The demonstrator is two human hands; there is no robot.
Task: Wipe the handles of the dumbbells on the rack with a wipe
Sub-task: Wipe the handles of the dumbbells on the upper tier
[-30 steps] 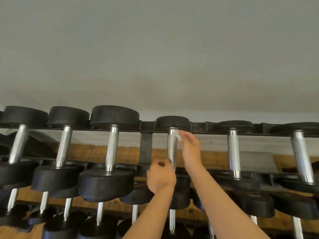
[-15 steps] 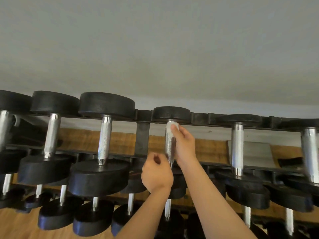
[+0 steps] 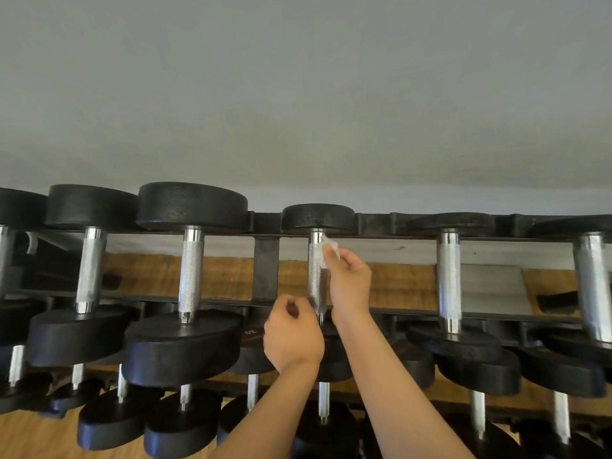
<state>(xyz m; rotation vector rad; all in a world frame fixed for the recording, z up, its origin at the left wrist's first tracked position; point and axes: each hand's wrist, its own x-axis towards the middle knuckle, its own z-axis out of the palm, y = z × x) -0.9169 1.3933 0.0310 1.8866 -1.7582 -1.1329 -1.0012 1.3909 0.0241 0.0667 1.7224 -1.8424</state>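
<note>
1. The rack (image 3: 266,266) fills the view from left to right, and the top tier's dumbbells lie in a row with every handle running near to far.
2. The one in play is the middle dumbbell (image 3: 318,217), just right of the rack's upright post, with its far head sitting on the back rail.
3. Its knurled handle (image 3: 316,286) is the line to follow, straight ahead of both forearms with its long axis pointing away from the person.
4. The right hand (image 3: 349,283) is the further out, on the right of the handle's far half, with its fingertips pinched tight on the wipe.
5. The left hand (image 3: 293,336) is curled at the handle's near end, on its left. I cannot tell whether it grips the bar or just hovers by it.
6. The wipe (image 3: 328,255), a small white wad, is pressed on the handle close under the far head. I'd judge the stroke to come runs back toward the near end, with the right hand leading.
</note>
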